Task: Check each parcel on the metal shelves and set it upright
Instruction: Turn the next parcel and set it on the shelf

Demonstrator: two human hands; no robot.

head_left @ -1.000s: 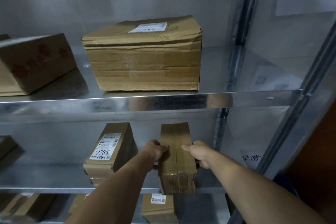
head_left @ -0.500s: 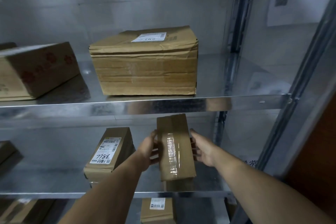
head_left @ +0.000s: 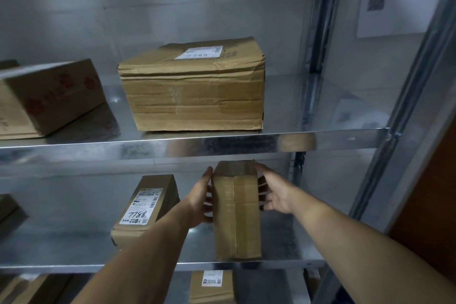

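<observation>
A narrow brown taped parcel stands on end near the front of the middle metal shelf. My left hand presses its left side with spread, straight fingers, thumb up along the front edge. My right hand lies flat against its right side in the same way. A labelled parcel marked 7786 leans tilted just left of my left forearm. On the upper shelf a large crumpled box sits flat with its label on top.
A box with red print sits at an angle on the upper shelf's left. Another box's corner shows at the middle shelf's far left. A small labelled parcel is on the shelf below. A metal upright bounds the right side.
The narrow parcel was lifted and turned between my hands, and now stands on end on the middle shelf. My fingers have straightened against its sides.
</observation>
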